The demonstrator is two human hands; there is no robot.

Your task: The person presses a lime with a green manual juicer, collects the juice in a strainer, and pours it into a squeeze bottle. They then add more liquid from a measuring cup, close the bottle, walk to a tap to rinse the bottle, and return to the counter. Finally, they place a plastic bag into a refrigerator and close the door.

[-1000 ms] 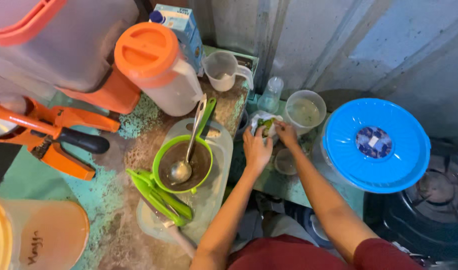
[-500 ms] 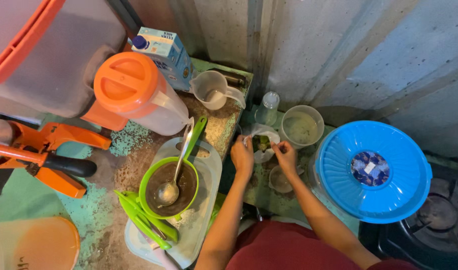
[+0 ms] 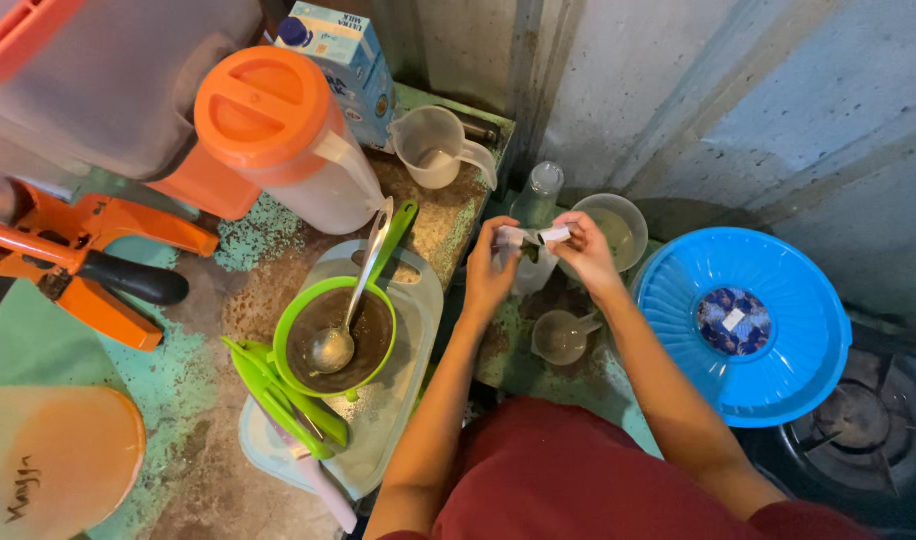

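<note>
Both my hands are raised over a lower green shelf and hold a small white packet point(image 3: 531, 252) between them. My left hand point(image 3: 490, 272) grips its left side, my right hand point(image 3: 582, 250) pinches its top right corner. Something dark green shows at the packet's opening. Just behind the packet stand a small clear bottle point(image 3: 538, 192) and a round clear tub point(image 3: 618, 228). Below my hands sits a small clear cup with a handle point(image 3: 562, 336).
A green strainer point(image 3: 336, 345) with dark residue and a metal ladle point(image 3: 340, 330) rests on a clear container. An orange-lidded jug point(image 3: 283, 140), a blue carton point(image 3: 340, 55), a clear measuring jug point(image 3: 436, 148), an orange press point(image 3: 88, 255) and a blue lid point(image 3: 743, 325) surround it.
My hands lifted the packet slightly and drew apart at its top. The camera view shifted, bringing the shelf and hands closer to the middle of the frame.
</note>
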